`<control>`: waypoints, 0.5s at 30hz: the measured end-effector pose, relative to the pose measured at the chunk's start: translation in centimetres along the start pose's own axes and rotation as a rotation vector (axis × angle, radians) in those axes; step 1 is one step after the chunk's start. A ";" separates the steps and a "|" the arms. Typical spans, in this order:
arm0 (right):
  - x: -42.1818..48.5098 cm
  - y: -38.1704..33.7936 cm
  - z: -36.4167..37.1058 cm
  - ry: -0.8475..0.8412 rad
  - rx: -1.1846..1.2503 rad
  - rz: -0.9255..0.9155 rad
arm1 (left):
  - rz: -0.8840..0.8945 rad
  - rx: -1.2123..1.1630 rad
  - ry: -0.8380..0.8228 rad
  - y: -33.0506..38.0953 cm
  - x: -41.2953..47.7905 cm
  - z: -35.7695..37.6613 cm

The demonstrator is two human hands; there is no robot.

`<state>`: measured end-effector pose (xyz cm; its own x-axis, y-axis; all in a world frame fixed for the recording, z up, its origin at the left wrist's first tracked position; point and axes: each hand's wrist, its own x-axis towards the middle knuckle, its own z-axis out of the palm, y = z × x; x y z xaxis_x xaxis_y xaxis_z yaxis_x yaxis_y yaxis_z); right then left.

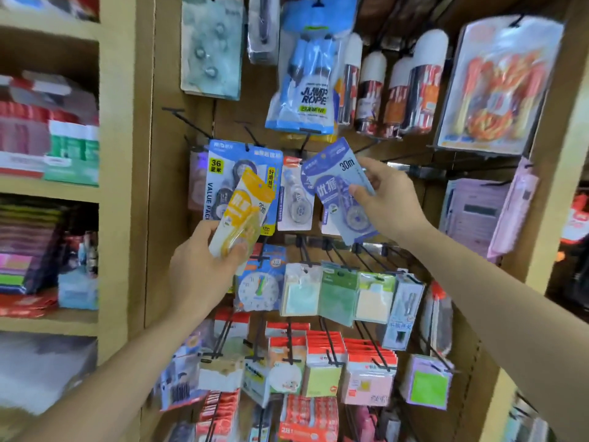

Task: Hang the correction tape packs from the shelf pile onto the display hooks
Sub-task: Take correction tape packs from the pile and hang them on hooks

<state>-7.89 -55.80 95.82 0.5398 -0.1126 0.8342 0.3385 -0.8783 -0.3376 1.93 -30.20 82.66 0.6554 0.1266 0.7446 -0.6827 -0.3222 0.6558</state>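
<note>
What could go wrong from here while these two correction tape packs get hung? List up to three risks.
1. The blue pack sits tilted in the right grip; its hang hole may miss the hook.
2. The left grip holds the yellow pack by its bottom end only, so it might slip.
3. The yellow pack overlaps the hanging value pack and could knock it.

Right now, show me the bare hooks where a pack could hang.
Free: the bare black wire hook up-left of the blue cardboard value pack, with bare brown board beneath. Crowded: the red-topped sticky-note packs on the bottom hooks.
</note>
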 end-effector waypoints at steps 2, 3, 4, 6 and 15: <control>1.0 0.2 0.7 -0.025 -0.029 0.016 | -0.036 -0.084 0.046 -0.6 -0.5 -0.5; 1.5 0.5 1.0 -0.032 -0.026 0.028 | -0.049 -0.124 0.058 -0.9 -0.7 -0.8; 1.9 0.8 1.5 -0.035 -0.009 0.039 | -0.061 -0.156 0.062 -1.2 -0.9 -1.1; 2.5 1.2 2.3 -0.042 0.034 0.058 | -0.093 -0.207 0.060 -1.7 -1.2 -1.7; 3.3 1.9 4.6 -0.006 0.111 0.067 | -0.119 -0.313 -0.007 -2.0 -1.0 -3.1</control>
<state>-1.89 -55.66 95.93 0.5681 -0.1663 0.8059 0.3849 -0.8119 -0.4389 1.60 -26.73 80.98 0.7379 0.1395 0.6603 -0.6667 -0.0011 0.7453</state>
